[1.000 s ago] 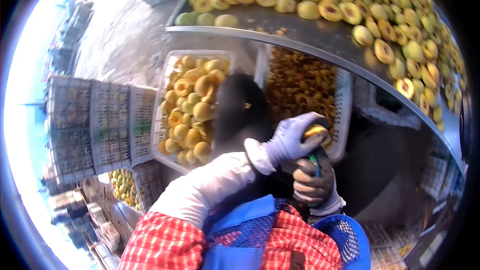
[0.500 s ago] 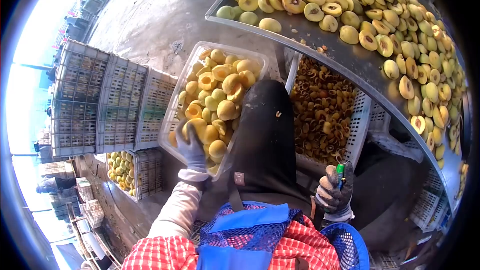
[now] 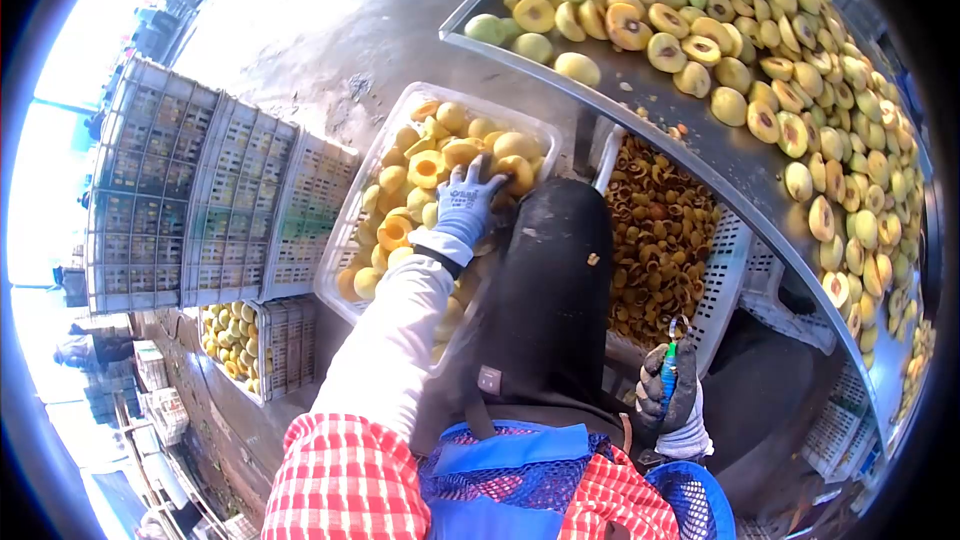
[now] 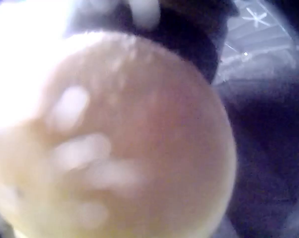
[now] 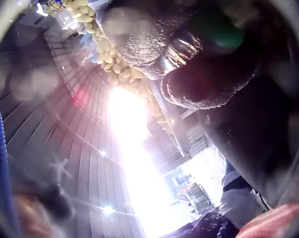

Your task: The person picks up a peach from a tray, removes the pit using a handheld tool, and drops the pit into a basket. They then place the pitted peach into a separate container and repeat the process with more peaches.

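My left hand (image 3: 468, 205), in a pale grey-blue glove, reaches into a white plastic crate (image 3: 336, 258) of yellow peaches, some hollowed. Its fingers are spread, tips touching a hollowed peach half (image 3: 515, 174) near the crate's right side. A large blurred peach (image 4: 149, 144) fills most of the left wrist view. Beside my thigh, my right hand (image 3: 665, 392), in a dark-coated glove, grips a pitting tool (image 3: 671, 372) with a green and blue handle. The tool's metal loop points up and away from me. In the right wrist view the gloved fingers (image 5: 204, 82) curl around the green handle.
A metal table (image 3: 640, 90) heaped with cut peach halves (image 3: 790, 135) slopes across the upper right. Under its edge stands a crate of brown scraps (image 3: 655, 240). My knee (image 3: 560, 240) lies between the two crates. Stacked crates (image 3: 235, 190) rise at left.
My left hand left the right hand and the fruit there, went to the near left of the peach crate, then moved farther up and right within it. The right hand keeps the tool, now lower.
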A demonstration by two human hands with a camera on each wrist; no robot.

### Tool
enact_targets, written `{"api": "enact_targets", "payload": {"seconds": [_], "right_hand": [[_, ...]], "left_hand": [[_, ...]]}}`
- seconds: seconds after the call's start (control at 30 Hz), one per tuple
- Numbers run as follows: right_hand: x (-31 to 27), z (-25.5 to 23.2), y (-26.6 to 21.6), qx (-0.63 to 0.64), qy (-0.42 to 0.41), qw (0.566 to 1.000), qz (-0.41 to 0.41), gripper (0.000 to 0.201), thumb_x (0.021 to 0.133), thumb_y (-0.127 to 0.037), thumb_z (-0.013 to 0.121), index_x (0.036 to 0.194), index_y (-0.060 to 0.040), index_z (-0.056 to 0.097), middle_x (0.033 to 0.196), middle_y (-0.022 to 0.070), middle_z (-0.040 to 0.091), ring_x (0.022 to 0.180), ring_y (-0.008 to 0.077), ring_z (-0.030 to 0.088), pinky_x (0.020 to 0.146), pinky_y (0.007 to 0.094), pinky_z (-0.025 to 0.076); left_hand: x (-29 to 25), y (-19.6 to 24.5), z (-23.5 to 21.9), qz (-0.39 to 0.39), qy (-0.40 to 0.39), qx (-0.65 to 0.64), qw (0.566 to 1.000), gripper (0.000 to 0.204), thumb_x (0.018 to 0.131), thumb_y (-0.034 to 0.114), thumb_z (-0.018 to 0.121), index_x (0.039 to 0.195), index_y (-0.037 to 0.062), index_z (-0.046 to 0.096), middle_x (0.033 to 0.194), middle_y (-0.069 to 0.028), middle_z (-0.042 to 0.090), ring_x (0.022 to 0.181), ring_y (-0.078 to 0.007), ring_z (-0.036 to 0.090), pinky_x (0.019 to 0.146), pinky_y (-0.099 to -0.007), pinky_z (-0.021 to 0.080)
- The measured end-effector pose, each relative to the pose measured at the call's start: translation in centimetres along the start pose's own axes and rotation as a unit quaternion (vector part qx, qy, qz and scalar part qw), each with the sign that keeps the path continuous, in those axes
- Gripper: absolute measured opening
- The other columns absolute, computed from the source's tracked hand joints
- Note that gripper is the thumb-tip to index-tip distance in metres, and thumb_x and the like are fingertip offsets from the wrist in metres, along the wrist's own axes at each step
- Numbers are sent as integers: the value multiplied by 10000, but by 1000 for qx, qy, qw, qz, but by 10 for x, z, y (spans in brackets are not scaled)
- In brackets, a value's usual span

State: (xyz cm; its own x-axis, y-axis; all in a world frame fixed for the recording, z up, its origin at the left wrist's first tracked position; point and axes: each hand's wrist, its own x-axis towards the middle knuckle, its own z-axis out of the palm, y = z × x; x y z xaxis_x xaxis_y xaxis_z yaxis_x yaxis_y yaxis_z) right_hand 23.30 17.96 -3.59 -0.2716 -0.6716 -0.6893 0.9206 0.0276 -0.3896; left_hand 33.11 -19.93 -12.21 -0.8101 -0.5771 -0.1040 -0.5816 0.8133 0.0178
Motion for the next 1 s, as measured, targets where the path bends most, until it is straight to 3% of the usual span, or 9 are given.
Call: {"api": "enact_targets", "payload": {"seconds": [0.13,0.27,0.43,0.5,0.6,0.7,0.83,0.9,1.0], "right_hand": [[16,4,0,-20,23,999,15,477,937,-546,423,855,-86,520,493,3,390,342,118,351,310,244,281],[26,13,6,-58,62,996,21,466,932,-542,438,867,-91,537,485,5,422,339,124,368,319,249,310],[46,13,15,-17,110,985,134,447,909,-572,461,877,-137,556,502,3,460,350,143,387,349,269,338],[49,10,17,-53,122,981,140,437,902,-582,466,881,-157,564,504,-2,466,357,151,396,362,273,344],[55,-2,21,-41,98,984,144,435,899,-588,467,868,-166,569,499,-10,443,367,155,398,370,269,333],[63,-7,25,-18,71,983,169,457,883,-608,479,869,-162,581,521,2,462,366,161,388,377,277,323],[59,14,21,-53,137,977,154,449,871,-592,514,888,-147,570,555,17,482,384,158,415,366,263,339],[53,39,13,-190,183,962,64,444,877,-578,515,913,-139,566,559,22,482,394,160,433,362,267,360],[49,21,8,-132,173,974,70,464,891,-573,496,942,-116,560,564,27,478,391,160,441,359,282,383]], "left_hand": [[-38,-32,-24,67,97,-110,987,506,659,323,754,1117,223,565,1342,-115,403,1040,-335,541,838,-410,486],[-97,-101,-7,-82,91,-121,985,414,679,276,755,1049,206,583,1139,-138,502,938,-356,579,755,-427,503],[-167,-176,42,-215,79,-151,962,333,758,337,673,1051,195,605,1206,-98,542,978,-346,579,806,-452,473],[-177,-193,44,-158,140,-67,975,342,799,338,638,1096,169,613,1205,-90,560,1059,-335,536,887,-435,432],[-152,-159,9,-248,252,-187,917,247,808,174,659,1037,85,642,1156,-121,578,1090,-307,532,952,-393,401],[-91,-99,-10,-89,322,-198,921,430,741,192,728,1127,64,590,1181,-172,550,1098,-345,521,947,-415,414],[2,-35,-1,-26,197,-120,973,673,663,359,763,1280,254,517,1409,-117,348,1270,-390,335,999,-518,322],[34,-53,29,61,162,-11,985,660,666,350,748,1279,308,507,1417,-106,335,1280,-390,319,990,-525,327],[68,-99,35,46,122,-42,991,429,738,268,664,1154,287,559,1387,-93,374,1193,-356,449,901,-487,438]]}}
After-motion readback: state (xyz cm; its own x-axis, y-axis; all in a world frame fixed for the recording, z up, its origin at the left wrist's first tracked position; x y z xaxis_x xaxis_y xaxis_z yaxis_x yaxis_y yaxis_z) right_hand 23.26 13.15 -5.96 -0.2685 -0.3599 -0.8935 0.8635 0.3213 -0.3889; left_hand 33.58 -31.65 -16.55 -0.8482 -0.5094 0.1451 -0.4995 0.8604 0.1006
